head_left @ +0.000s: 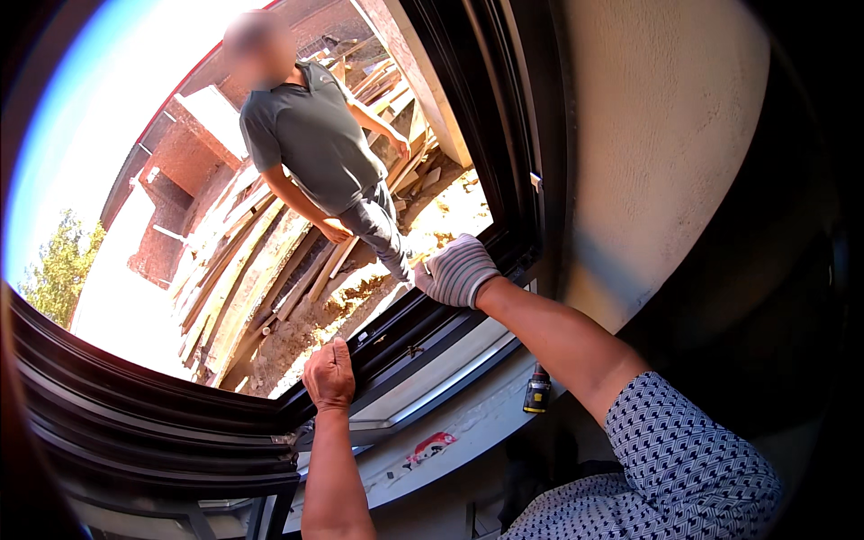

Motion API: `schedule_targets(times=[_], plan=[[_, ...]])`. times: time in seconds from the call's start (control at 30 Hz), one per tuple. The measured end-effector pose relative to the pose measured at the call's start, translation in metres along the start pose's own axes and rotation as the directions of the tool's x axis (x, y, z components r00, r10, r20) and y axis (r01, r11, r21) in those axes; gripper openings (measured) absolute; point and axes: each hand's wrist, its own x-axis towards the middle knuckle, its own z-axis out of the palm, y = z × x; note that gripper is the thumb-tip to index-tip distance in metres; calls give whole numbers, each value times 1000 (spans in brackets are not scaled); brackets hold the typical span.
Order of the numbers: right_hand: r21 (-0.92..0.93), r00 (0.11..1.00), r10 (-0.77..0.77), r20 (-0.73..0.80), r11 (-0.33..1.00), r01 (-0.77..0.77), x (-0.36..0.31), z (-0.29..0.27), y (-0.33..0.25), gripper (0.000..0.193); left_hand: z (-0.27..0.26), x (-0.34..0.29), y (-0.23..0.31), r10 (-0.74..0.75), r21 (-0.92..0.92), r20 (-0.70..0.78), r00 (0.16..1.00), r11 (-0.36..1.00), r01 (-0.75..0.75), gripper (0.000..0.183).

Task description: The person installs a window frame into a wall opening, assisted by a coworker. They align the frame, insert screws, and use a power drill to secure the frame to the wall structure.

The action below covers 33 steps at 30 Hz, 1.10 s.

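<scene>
A dark window frame point(396, 353) runs across in front of me, with its lower rail between my two hands. My left hand point(329, 376) is bare; its fingers are curled closed over the rail near the left corner, thumb pointing up. Farther right, my right hand point(457, 272) wears a grey striped knit glove. Its fingers bend over the outer side of the same rail, near the right corner, and their tips are hidden. Small dark bits point(414, 351) lie on the rail between the hands.
Outside, a person point(315, 135) in a dark shirt stands beside a pile of timber boards point(261, 261). Below the rail is a pale sill point(477, 427) with a red and white scrap point(432, 447). A black and yellow object point(537, 391) stands near its edge. A plastered wall point(648, 135) rises at right.
</scene>
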Motion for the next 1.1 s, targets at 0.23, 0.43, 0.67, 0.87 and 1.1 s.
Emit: schedule_targets(times=[0.23,0.43,0.67,0.87,1.1], plan=[[8,994,-40,-101,999,42,2,4,-4,55,-10,-2,5,28,-1,-55,998,1000,-29,47],[-25,997,-40,-65,999,38,4,13,-5,55,-12,0,3,20,-22,-42,999,1000,-21,47],[-84,1000,3,-1,996,-3,1,4,-10,58,-12,-3,3,-7,-41,-3,1000,999,6,46],[-86,1000,6,-3,996,-7,0,-1,-9,59,-7,-3,4,-18,-93,-29,999,996,15,47],[-99,999,45,7,994,-44,2,0,-10,58,-9,-2,4,-25,-92,-19,1000,995,23,47]])
